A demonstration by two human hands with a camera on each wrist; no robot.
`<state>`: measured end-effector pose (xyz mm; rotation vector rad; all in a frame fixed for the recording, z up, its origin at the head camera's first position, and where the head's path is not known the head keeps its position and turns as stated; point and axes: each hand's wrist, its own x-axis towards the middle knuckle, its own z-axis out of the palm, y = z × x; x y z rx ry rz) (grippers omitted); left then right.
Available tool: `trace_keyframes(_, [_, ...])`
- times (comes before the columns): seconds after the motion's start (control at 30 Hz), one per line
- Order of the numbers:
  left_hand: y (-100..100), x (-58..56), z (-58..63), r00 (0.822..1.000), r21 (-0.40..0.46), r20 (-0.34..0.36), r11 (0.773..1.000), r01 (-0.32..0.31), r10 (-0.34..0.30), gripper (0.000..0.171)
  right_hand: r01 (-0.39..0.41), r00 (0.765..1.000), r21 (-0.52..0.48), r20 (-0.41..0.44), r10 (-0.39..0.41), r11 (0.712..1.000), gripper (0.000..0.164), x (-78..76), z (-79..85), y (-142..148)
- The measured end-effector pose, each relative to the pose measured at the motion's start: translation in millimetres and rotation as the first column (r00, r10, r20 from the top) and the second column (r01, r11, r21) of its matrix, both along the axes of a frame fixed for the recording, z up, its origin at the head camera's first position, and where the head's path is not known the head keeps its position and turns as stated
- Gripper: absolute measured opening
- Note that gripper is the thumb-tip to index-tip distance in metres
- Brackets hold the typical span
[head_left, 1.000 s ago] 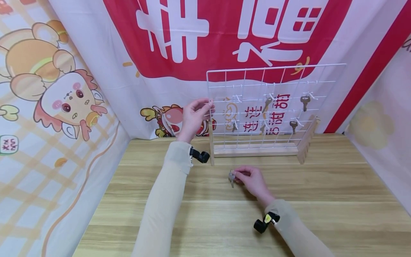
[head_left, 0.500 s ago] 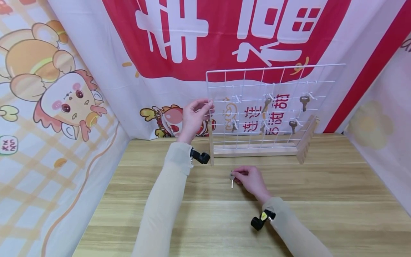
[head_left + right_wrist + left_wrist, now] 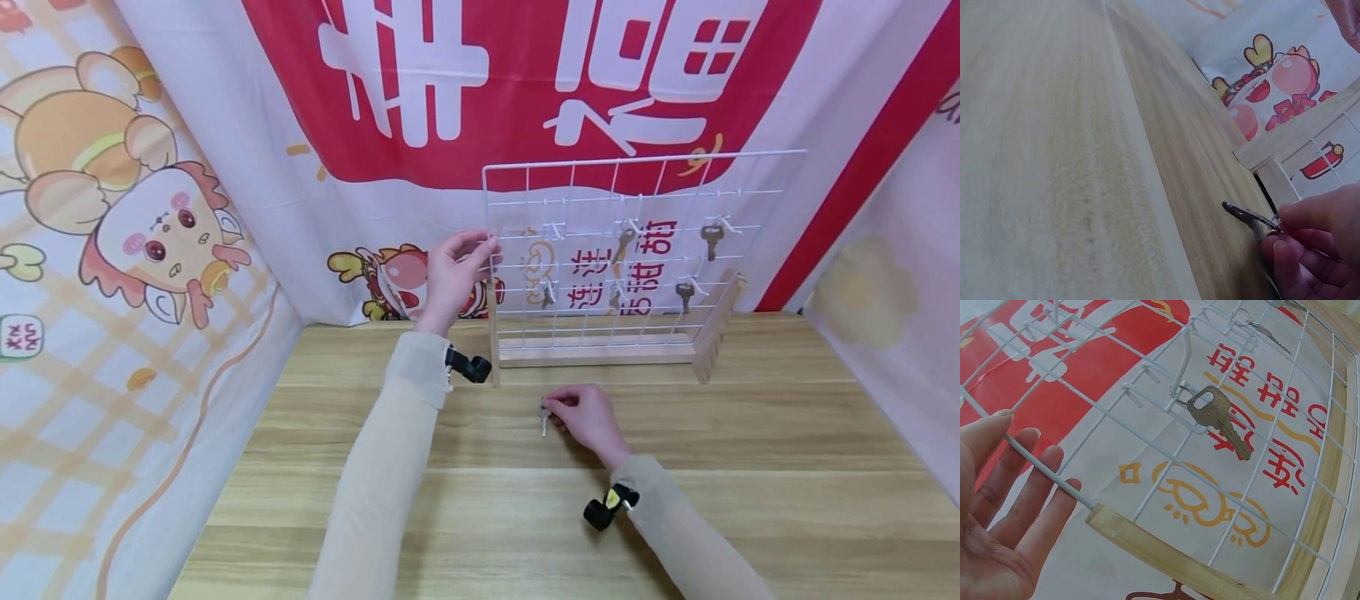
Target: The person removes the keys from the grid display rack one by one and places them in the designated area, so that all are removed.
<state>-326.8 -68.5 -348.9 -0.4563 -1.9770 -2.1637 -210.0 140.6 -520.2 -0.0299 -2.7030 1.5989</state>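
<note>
A white wire grid rack (image 3: 573, 163) stands upright in a wooden base (image 3: 600, 357). My left hand (image 3: 453, 271) holds the rack's left edge; in the left wrist view the thumb lies on one side of the wire and the fingertips (image 3: 1054, 456) on the other. In front of the rack, low over the table, my right hand (image 3: 591, 414) pinches a small metal key (image 3: 544, 419) between thumb and fingers. The right wrist view shows this key (image 3: 1247, 214) jutting from the fingertips. On a hook near the left hand hangs another key (image 3: 1213, 411) by its ring.
Several more keys hang on the rack's white hooks, including a darker one (image 3: 712, 238) at upper right and one (image 3: 686, 293) below it. One upper-left hook (image 3: 555, 230) bears no key. A printed cloth (image 3: 390, 208) hangs behind the rack, above the wooden table (image 3: 480, 517).
The key in my right hand has turned slightly, and the right wrist has shifted a little up and left. My left hand stays on the rack's edge.
</note>
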Motion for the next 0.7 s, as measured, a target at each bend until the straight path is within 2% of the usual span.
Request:
trace_keyframes(0.4, [1.1, -0.4, 0.4, 1.0, 0.007, 0.003, 1.0, -0.01, 0.01, 0.028, 0.003, 1.0, 0.038, 0.014, -0.004, 0.999, 0.006, -7.7, -0.4, 3.5])
trace_keyframes(0.7, [1.7, 0.0, 0.5, 1.0, 0.005, 0.006, 1.0, -0.009, 0.009, 0.028, 0.005, 1.0, 0.015, 0.03, -0.006, 1.0, 0.006, -10.0, -2.1, 6.2])
